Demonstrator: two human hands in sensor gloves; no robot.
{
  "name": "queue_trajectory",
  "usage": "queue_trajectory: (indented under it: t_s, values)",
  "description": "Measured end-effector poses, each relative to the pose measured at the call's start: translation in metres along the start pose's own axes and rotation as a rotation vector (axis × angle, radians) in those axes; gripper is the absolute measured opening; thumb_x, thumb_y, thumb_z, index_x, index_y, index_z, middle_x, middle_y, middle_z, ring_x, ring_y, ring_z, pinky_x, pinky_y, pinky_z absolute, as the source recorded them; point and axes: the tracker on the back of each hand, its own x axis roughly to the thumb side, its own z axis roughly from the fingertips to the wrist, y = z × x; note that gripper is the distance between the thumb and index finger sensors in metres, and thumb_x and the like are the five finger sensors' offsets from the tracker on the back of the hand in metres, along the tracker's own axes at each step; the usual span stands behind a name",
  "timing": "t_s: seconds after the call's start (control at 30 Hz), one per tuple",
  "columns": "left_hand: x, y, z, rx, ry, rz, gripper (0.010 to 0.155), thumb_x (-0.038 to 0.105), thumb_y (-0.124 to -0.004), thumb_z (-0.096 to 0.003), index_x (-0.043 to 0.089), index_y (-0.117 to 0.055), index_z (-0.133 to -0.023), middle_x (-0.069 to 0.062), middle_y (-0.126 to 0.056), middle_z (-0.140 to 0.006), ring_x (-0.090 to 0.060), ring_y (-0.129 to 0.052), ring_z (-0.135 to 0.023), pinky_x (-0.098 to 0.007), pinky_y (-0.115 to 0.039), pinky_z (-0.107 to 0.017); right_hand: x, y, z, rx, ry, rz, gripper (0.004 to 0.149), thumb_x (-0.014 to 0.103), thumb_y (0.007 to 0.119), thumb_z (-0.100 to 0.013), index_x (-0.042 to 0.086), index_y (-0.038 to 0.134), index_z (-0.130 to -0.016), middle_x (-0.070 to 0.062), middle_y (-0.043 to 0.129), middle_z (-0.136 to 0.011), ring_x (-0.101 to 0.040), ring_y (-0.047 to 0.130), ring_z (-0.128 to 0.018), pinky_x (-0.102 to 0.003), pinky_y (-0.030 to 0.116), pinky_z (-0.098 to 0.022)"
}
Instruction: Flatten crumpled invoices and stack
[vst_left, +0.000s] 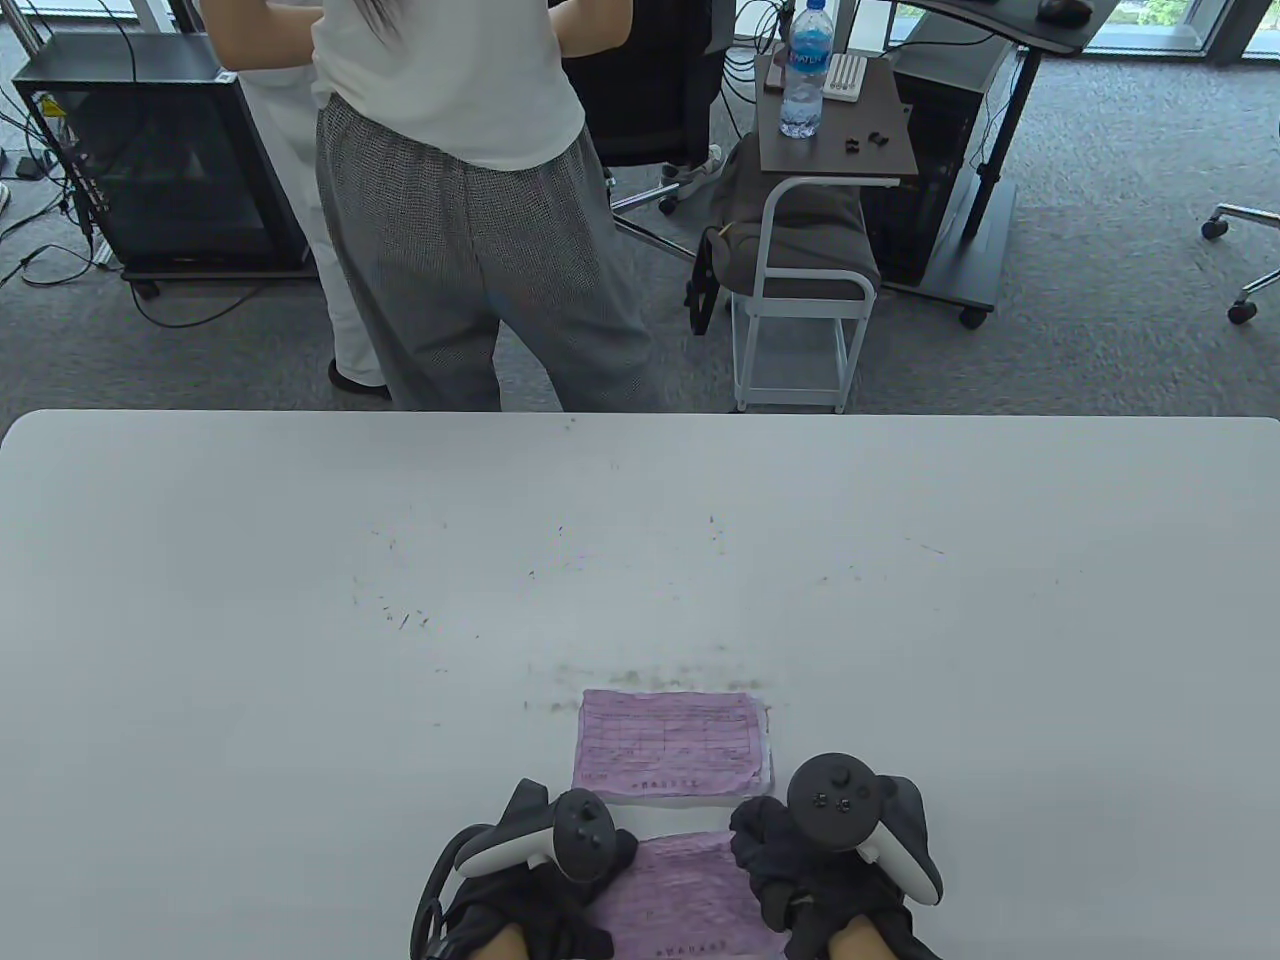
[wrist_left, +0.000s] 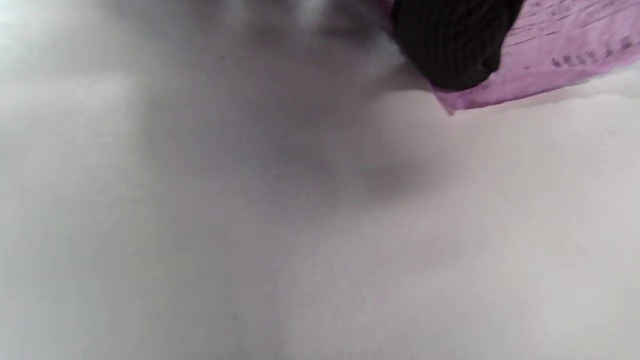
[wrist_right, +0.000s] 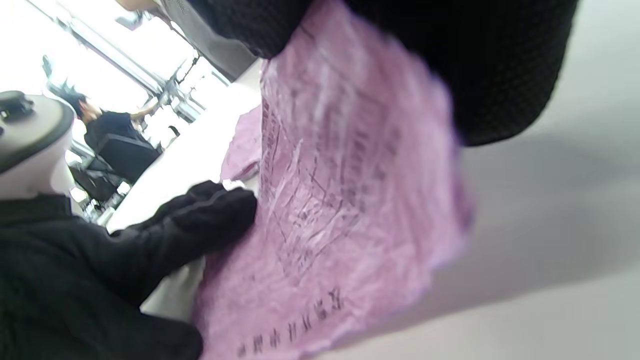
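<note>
Both hands (vst_left: 690, 860) on invoice (wrist_right: 340, 200) (wrinkles close-up)

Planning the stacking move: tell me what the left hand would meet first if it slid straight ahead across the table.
Likely the near-left corner of the stack of flattened pink invoices, just beyond the left hand, which rests on the crumpled pink invoice. It could narrowly pass left onto bare table; alignment is unclear.

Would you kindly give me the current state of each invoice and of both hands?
Stack of invoices: flat on the table, squared, beyond the hands, untouched.
Near invoice: wrinkled, mostly spread out between the hands.
Left hand: fingers rest on the near invoice's left edge.
Right hand: holds the near invoice's right side; exact grip hidden.
</note>
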Motion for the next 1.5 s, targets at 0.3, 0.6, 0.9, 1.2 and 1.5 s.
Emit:
queue_trajectory:
  t_s: [0.3,0.6,0.9,1.2,1.5]
  values:
    - [0.000,0.002,0.003,0.017,-0.027,0.051,0.084,0.045,-0.079,-0.0538,0.033,-0.016,-0.108,-0.015,0.015,-0.101,-0.060,0.012,-0.088,-0.072,-0.018,-0.061,0.036,-0.012,0.016,-0.215,-0.229,0.368,0.042,0.026,0.074,-0.052,0.009,0.068,-0.090,-0.009,0.092,-0.060,-0.020,0.098,-0.037,-0.037,0.090,-0.026]
    - [-0.039,0.027,0.042,0.557,-0.397,0.757,0.090,0.056,-0.069,-0.0542,0.017,-0.012,-0.110,-0.026,-0.003,-0.107,-0.062,-0.026,-0.100,-0.068,-0.045,-0.068,0.071,-0.034,0.053,-0.442,-0.493,0.237,0.040,0.028,0.075,-0.051,0.015,0.071,-0.089,-0.006,0.093,-0.059,-0.019,0.098,-0.037,-0.037,0.090,-0.028]
    - [-0.036,0.020,0.021,0.369,-0.744,1.185,0.104,0.056,-0.076,-0.0555,0.031,0.018,-0.093,-0.027,0.004,-0.107,-0.056,-0.047,-0.107,-0.065,-0.053,-0.074,0.036,-0.051,0.045,-0.457,-0.495,-0.424,0.040,0.026,0.075,-0.052,0.016,0.071,-0.090,-0.007,0.092,-0.062,-0.021,0.098,-0.040,-0.040,0.090,-0.030]
    - [-0.034,0.029,0.031,0.479,-0.790,1.222,0.059,0.017,-0.078,-0.0595,0.040,-0.051,-0.107,-0.026,-0.040,-0.111,-0.019,-0.087,-0.082,-0.046,-0.077,-0.068,0.020,-0.054,0.037,-0.436,-0.425,-0.449,0.040,0.026,0.074,-0.052,0.014,0.070,-0.090,-0.007,0.092,-0.062,-0.021,0.098,-0.041,-0.040,0.090,-0.031]
    - [-0.036,0.038,0.051,0.717,-0.622,0.969,0.039,0.009,-0.075,-0.0573,0.023,-0.085,-0.092,-0.019,-0.062,-0.106,-0.025,-0.087,-0.081,-0.051,-0.076,-0.066,0.018,-0.058,0.038,-0.496,-0.346,-0.222,0.042,0.024,0.076,-0.052,0.011,0.069,-0.091,-0.009,0.091,-0.065,-0.024,0.098,-0.044,-0.041,0.090,-0.032]
